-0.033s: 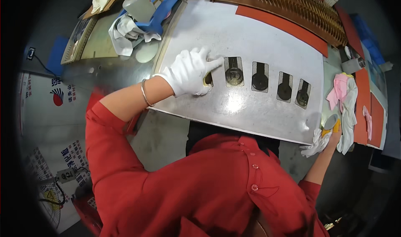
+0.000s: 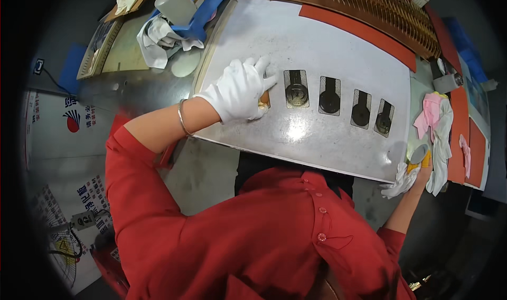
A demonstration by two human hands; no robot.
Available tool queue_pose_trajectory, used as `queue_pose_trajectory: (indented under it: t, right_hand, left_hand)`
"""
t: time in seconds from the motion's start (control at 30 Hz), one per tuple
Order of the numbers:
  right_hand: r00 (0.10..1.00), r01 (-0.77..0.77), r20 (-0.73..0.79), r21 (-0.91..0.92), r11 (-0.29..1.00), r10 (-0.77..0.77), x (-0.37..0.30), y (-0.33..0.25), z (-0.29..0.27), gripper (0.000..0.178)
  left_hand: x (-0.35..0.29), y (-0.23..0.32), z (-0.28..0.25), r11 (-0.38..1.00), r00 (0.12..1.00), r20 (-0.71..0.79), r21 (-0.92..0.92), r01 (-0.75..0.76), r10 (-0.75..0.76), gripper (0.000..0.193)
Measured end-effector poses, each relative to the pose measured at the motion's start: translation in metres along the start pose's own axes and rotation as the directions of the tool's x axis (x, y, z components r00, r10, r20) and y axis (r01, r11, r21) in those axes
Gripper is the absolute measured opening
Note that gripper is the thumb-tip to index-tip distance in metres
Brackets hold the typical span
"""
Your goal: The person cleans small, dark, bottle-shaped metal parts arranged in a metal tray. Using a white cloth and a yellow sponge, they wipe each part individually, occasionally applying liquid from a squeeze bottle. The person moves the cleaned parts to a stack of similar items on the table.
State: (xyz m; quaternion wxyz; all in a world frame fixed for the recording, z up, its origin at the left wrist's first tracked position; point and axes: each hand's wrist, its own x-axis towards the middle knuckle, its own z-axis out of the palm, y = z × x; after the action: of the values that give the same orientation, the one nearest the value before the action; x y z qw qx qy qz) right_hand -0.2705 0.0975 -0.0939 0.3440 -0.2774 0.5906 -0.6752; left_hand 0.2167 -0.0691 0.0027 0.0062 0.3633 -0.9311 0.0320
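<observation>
My left hand [image 2: 236,90], in a white glove, is on the left part of the pale tabletop [image 2: 332,146]. Its fingers and thumb close around a small brown piece [image 2: 265,99], mostly hidden by the glove. To its right runs a slanting row of several flat rectangular mesh-patterned pieces, each bearing a dark disc with a strip; the nearest is this dark disc [image 2: 297,94]. At the table's right corner, my right hand [image 2: 422,173] is beside a white glove [image 2: 400,182], something yellow [image 2: 412,168] and a round grey piece [image 2: 420,154]. Its fingers cannot be made out.
A brown slotted rack [image 2: 364,14] and an orange strip [image 2: 359,38] line the far edge. At far left are a blue bin [image 2: 203,22], a plastic bottle [image 2: 175,5] and a crumpled white cloth [image 2: 158,41]. Pink cloth [image 2: 429,115] lies at the right.
My left index finger has drawn back left, away from the nearest mesh piece. Between finger and thumb, brown shows where it looked dark before. My right arm stays put.
</observation>
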Motion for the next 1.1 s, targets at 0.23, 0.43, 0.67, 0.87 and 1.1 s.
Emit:
queue_pose_trajectory:
  t: [0.23, 0.43, 0.67, 0.87, 1.1]
  right_hand:
    - [1.0, -0.005, 0.007, 0.001, 1.0, 0.005, 0.003, -0.001, -0.001, 0.021]
    - [1.0, -0.012, 0.019, 0.012, 1.0, 0.011, 0.003, 0.003, 0.003, 0.022]
    - [1.0, -0.023, 0.011, 0.013, 1.0, 0.023, -0.002, 0.004, -0.003, 0.022]
    - [0.999, -0.037, 0.036, -0.01, 0.999, 0.037, 0.0, 0.001, -0.003, 0.023]
    - [0.999, -0.037, 0.032, -0.01, 0.999, 0.037, -0.001, 0.002, -0.004, 0.023]
  left_hand:
    - [0.001, 0.01, -0.009, 0.97, 0.967, 0.127, -0.068, 0.232, -0.222, 0.041]
    - [-0.02, -0.041, 0.023, 0.847, 0.989, -0.148, -0.528, -0.054, -0.029, 0.069]
    - [-0.035, -0.072, 0.022, 0.834, 0.994, -0.061, -0.551, 0.042, -0.09, 0.084]
    - [-0.016, -0.061, 0.009, 0.764, 0.995, 0.091, -0.639, 0.087, -0.036, 0.058]
    - [-0.005, -0.058, -0.002, 0.176, 0.937, 0.273, -0.934, 0.312, -0.217, 0.039]
